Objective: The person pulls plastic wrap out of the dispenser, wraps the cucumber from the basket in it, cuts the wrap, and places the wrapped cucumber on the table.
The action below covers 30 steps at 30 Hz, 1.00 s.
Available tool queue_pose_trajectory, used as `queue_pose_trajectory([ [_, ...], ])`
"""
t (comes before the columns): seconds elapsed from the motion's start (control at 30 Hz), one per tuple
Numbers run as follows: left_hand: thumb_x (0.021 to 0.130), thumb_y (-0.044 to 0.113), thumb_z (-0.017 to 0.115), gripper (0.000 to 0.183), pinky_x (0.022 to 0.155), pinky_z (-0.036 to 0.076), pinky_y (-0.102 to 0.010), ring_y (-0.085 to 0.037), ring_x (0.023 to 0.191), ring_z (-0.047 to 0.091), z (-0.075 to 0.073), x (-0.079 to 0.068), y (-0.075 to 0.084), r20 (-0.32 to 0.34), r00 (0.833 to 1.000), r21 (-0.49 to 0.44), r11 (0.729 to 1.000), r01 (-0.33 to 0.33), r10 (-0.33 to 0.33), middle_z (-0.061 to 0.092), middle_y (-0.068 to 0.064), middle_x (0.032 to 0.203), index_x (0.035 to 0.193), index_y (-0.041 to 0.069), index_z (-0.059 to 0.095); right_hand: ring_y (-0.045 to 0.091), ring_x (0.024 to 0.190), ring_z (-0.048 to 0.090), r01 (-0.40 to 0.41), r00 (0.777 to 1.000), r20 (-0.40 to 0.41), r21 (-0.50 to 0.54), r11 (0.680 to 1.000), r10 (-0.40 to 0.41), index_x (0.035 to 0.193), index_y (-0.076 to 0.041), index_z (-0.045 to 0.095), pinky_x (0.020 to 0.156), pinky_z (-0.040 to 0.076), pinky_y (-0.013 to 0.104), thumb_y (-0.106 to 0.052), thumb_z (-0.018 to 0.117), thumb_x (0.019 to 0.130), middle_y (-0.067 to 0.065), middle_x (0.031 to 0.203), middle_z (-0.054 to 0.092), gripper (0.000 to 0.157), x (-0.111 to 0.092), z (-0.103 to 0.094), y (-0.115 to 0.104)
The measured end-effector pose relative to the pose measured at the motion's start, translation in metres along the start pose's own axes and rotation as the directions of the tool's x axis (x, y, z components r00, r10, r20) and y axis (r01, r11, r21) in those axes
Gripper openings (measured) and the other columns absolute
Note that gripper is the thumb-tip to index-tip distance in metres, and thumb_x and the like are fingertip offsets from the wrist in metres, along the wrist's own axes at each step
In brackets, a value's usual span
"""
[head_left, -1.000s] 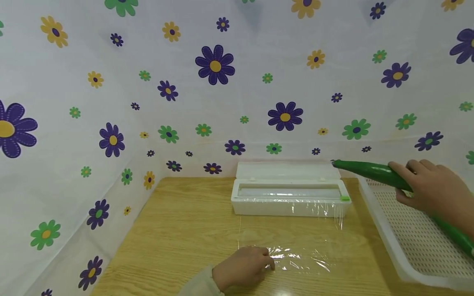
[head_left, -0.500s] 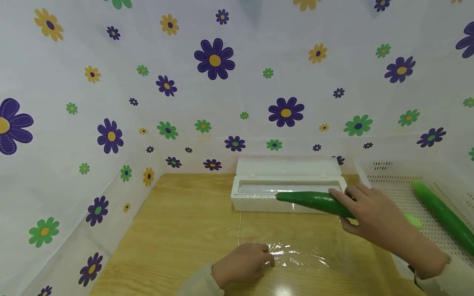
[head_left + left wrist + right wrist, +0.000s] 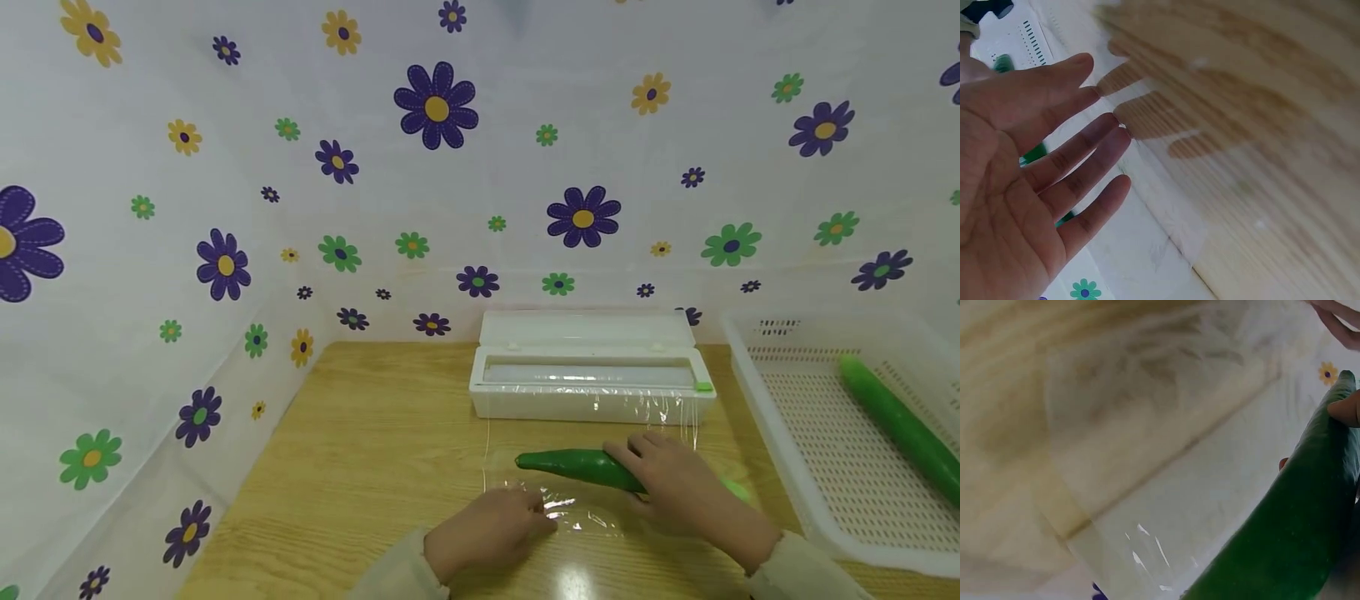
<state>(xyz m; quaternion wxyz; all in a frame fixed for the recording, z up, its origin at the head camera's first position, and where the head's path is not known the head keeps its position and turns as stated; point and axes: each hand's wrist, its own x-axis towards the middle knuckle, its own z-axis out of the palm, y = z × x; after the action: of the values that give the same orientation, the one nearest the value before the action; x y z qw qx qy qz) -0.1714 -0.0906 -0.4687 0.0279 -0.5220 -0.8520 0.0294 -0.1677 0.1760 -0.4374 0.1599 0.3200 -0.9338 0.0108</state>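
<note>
My right hand (image 3: 675,475) grips a long dark green cucumber (image 3: 573,467), its narrow tip pointing left and its pale green end showing behind the hand. It is held over a sheet of clear plastic wrap (image 3: 592,515) pulled out toward me across the table. The cucumber (image 3: 1285,537) fills the lower right of the right wrist view. My left hand (image 3: 495,529) rests at the near left edge of the wrap. In the left wrist view the left hand's fingers (image 3: 1085,181) are extended, with tips down at the surface. The wrap comes from a white dispenser box (image 3: 585,407) with its lid raised.
A white perforated basket (image 3: 780,467) stands on the right, with another green cucumber (image 3: 900,417) inside. A green slider (image 3: 703,387) sits on the box's right end. The wooden table (image 3: 360,467) backs onto flower-printed sheeting (image 3: 510,175).
My right hand has carried the cucumber from over the basket leftward and down over the wrap. My left hand stays in place at the wrap's edge.
</note>
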Motion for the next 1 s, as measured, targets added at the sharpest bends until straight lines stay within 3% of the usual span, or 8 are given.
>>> queue_pose_trajectory([
  [0.17,0.088,0.021,0.064,0.022,0.067,0.048,-0.016,-0.004,0.084,0.059,0.000,-0.004,0.003,0.004,1.000,0.029,0.999,-0.016,0.016,0.062,0.007,0.098,0.110,0.025,0.066,0.017,0.081,0.058,0.050,0.995,0.089,0.047,0.998,-0.054,0.119,-0.013,0.056,0.068,0.053,0.035,-0.034,0.078,0.069,0.004,0.092,0.059,0.058,0.000,0.019,-0.003],
  [0.43,0.088,0.023,0.064,0.026,0.075,0.050,-0.019,-0.004,0.092,0.062,-0.002,-0.007,0.006,0.061,0.998,-0.002,1.000,0.031,-0.030,0.065,0.007,0.104,0.113,0.025,0.067,0.017,0.083,0.058,0.101,0.990,0.096,0.064,0.993,-0.107,0.120,-0.014,0.057,0.069,0.053,0.034,-0.036,0.075,0.072,0.003,0.091,0.060,0.056,0.002,0.031,-0.007],
  [0.8,0.083,0.021,0.070,0.026,0.071,0.049,-0.017,-0.002,0.090,0.062,-0.004,-0.010,0.006,0.041,0.999,0.001,1.000,0.019,-0.019,0.066,0.009,0.103,0.109,0.025,0.068,0.013,0.079,0.056,0.135,0.986,0.090,0.072,0.988,-0.141,0.118,-0.015,0.056,0.066,0.051,0.032,-0.034,0.077,0.072,0.000,0.090,0.058,0.054,0.005,0.036,-0.011],
  [0.87,0.082,0.019,0.072,0.022,0.068,0.048,-0.016,0.000,0.086,0.061,-0.004,-0.009,0.006,0.027,1.000,-0.007,1.000,0.015,-0.015,0.066,0.010,0.098,0.102,0.025,0.069,0.013,0.079,0.056,0.134,0.986,0.093,0.072,0.988,-0.140,0.117,-0.015,0.055,0.066,0.051,0.032,-0.034,0.077,0.071,0.000,0.089,0.057,0.054,0.005,0.038,-0.011],
  [1.0,0.081,0.017,0.071,0.010,0.065,0.046,-0.013,0.002,0.076,0.058,-0.008,-0.003,0.004,-0.052,0.995,-0.092,0.992,0.086,-0.091,0.066,0.011,0.089,0.089,0.022,0.069,0.015,0.080,0.057,0.137,0.985,0.097,0.066,0.988,-0.143,0.117,-0.015,0.055,0.067,0.053,0.033,-0.034,0.077,0.071,0.001,0.090,0.059,0.054,0.004,0.040,-0.013],
])
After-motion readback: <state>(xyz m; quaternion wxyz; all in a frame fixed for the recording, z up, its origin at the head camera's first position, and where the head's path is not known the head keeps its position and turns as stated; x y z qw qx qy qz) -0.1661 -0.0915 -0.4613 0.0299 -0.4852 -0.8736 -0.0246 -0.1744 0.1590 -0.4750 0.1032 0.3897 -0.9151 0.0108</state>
